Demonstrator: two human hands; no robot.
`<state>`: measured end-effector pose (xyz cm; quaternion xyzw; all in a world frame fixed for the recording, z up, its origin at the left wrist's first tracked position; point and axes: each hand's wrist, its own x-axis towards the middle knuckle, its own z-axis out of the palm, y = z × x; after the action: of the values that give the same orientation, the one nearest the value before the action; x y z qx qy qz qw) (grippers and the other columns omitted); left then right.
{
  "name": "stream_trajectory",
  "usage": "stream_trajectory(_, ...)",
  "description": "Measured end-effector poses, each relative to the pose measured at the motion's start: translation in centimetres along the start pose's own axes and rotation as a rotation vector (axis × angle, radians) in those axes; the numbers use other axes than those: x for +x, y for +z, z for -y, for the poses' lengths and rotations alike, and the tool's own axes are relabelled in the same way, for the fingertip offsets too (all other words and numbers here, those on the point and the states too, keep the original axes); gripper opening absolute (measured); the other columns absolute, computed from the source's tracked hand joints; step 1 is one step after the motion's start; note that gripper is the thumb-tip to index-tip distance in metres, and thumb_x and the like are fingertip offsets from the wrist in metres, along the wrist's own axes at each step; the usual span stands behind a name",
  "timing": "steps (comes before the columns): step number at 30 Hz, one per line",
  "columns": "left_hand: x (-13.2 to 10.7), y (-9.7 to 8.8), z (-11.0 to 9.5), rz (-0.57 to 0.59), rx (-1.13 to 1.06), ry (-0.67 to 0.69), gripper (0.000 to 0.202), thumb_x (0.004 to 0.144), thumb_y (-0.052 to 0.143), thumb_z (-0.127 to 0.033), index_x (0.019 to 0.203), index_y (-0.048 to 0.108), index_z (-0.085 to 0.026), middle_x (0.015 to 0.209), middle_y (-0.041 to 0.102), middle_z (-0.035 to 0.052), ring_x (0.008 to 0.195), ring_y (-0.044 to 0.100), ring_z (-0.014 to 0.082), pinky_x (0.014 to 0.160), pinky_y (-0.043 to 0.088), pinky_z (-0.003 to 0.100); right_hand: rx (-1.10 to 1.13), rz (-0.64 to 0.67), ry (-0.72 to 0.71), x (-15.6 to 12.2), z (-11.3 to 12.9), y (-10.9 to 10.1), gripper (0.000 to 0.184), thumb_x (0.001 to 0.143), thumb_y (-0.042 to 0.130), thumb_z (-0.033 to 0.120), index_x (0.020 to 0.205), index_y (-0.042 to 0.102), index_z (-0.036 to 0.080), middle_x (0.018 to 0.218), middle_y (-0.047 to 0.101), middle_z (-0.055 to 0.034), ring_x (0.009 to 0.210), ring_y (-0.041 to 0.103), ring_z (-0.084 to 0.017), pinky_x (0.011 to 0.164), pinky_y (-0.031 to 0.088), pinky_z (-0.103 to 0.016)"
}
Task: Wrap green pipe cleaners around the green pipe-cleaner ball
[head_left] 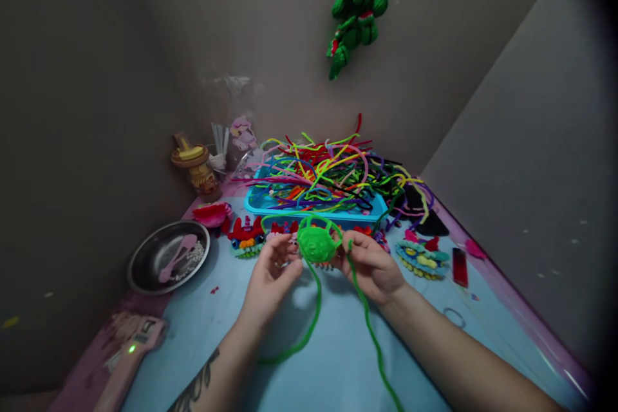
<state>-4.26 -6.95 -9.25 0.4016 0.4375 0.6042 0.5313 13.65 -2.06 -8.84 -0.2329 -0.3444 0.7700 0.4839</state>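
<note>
A bright green pipe-cleaner ball [316, 244] is held over the blue table between both hands. My left hand [271, 277] pinches its left side with curled fingers. My right hand [371, 263] grips its right side, fingers closed on a green strand. Two long green pipe-cleaner tails [313, 322] hang from the ball and trail down toward me across the table.
A blue tray [270, 205] heaped with colourful pipe cleaners stands behind the hands. Finished pipe-cleaner figures [247, 237] lie in a row before it. A metal bowl [168, 256] with a pink spoon sits left. A glue gun [126, 360] lies near left. Green figures [358, 3] hang on the wall.
</note>
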Motion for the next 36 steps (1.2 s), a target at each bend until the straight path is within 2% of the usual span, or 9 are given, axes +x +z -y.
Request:
stream_trajectory(4, 0.0, 0.0, 0.5, 0.104, -0.117, -0.111, 0.044, 0.069, 0.076, -0.025, 0.11, 0.059, -0.023, 0.093, 0.065, 0.0052, 0.081, 0.06, 0.0158, 0.071, 0.044, 0.026, 0.117, 0.041, 0.079, 0.1, -0.5, -0.5, 0.026, 0.055, 0.08, 0.032, 0.063, 0.059, 0.021, 0.067, 0.062, 0.0004, 0.066, 0.061, -0.019, 0.073, 0.051, -0.039)
stream_trajectory(8, -0.2, 0.2, 0.1, 0.042, -0.049, -0.079, 0.036, 0.066, 0.078, -0.031, 0.097, 0.067, -0.018, 0.074, 0.062, 0.0013, 0.067, 0.054, 0.0117, 0.063, 0.04, 0.022, 0.091, 0.019, 0.148, 0.3, -1.3, -0.9, 0.022, 0.061, 0.078, 0.028, 0.072, 0.06, 0.02, 0.07, 0.064, 0.0003, 0.07, 0.063, -0.018, 0.078, 0.05, -0.038)
stream_trajectory(13, -0.2, 0.0, -0.2, 0.001, 0.018, -0.131, 0.026, 0.072, 0.071, -0.041, 0.073, 0.067, -0.015, 0.056, 0.05, -0.0025, 0.054, 0.041, 0.0086, 0.053, 0.031, 0.021, 0.05, -0.016, 0.178, 0.6, -2.0, -0.8, 0.019, 0.063, 0.078, 0.025, 0.069, 0.061, 0.018, 0.069, 0.064, -0.0002, 0.067, 0.06, -0.016, 0.076, 0.048, -0.035)
stream_trajectory(17, 0.0, -0.2, -0.1, -0.042, -0.053, -0.17, 0.027, 0.073, 0.069, -0.04, 0.066, 0.063, -0.014, 0.052, 0.046, -0.0034, 0.052, 0.037, 0.0081, 0.051, 0.028, 0.021, -0.015, -0.068, 0.089, 0.7, -1.9, -0.8, 0.018, 0.064, 0.077, 0.026, 0.068, 0.061, 0.018, 0.094, 0.067, -0.0036, 0.078, 0.059, -0.017, 0.076, 0.046, -0.031)
stream_trajectory(20, 0.2, -0.2, -0.1, -0.076, -0.087, -0.209, 0.03, 0.071, 0.07, -0.041, 0.062, 0.06, -0.014, 0.049, 0.042, -0.0047, 0.049, 0.033, 0.0074, 0.049, 0.025, 0.021, -0.072, -0.079, 0.037, 0.7, -1.9, -0.9, 0.018, 0.064, 0.077, 0.028, 0.069, 0.062, 0.018, 0.105, 0.066, -0.0035, 0.072, 0.056, -0.014, 0.071, 0.044, -0.029)
stream_trajectory(25, 0.3, -0.2, -0.3, -0.104, -0.034, -0.218, 0.029, 0.069, 0.072, -0.041, 0.069, 0.064, -0.013, 0.058, 0.046, -0.0029, 0.054, 0.036, 0.0082, 0.05, 0.026, 0.021, -0.124, -0.035, 0.043, 0.5, -2.0, -0.9, 0.021, 0.065, 0.076, 0.031, 0.071, 0.062, 0.018, 0.104, 0.064, -0.0043, 0.061, 0.05, -0.01, 0.061, 0.041, -0.026)
stream_trajectory(28, 0.3, -0.3, -0.6, -0.098, 0.029, -0.222, 0.033, 0.07, 0.07, -0.046, 0.069, 0.064, -0.014, 0.053, 0.042, -0.0046, 0.05, 0.031, 0.0075, 0.047, 0.021, 0.022, -0.152, -0.069, 0.019, 0.5, -1.9, -0.7, 0.022, 0.063, 0.078, 0.031, 0.069, 0.061, 0.017, 0.107, 0.062, -0.0051, 0.061, 0.049, -0.01, 0.057, 0.038, -0.024)
stream_trajectory(31, 0.2, -0.4, -0.8, -0.111, 0.17, -0.162, 0.035, 0.072, 0.066, -0.049, 0.066, 0.062, -0.015, 0.05, 0.041, -0.0055, 0.047, 0.028, 0.0074, 0.046, 0.019, 0.022, -0.179, -0.074, -0.052, 0.4, -1.6, -0.5, 0.023, 0.064, 0.077, 0.032, 0.07, 0.061, 0.018, 0.105, 0.061, -0.0045, 0.058, 0.046, -0.008, 0.053, 0.035, -0.023)
stream_trajectory(36, 0.1, -0.4, -1.1, -0.098, 0.294, -0.093, 0.034, 0.074, 0.064, -0.047, 0.061, 0.062, -0.016, 0.052, 0.047, -0.004, 0.049, 0.035, 0.009, 0.049, 0.025, 0.023, -0.38, 0.082, -0.083, 0.1, -1.3, -0.7, 0.022, 0.072, 0.073, 0.035, 0.068, 0.061, 0.017, 0.1, 0.061, -0.005, 0.059, 0.047, -0.008, 0.052, 0.033, -0.023)
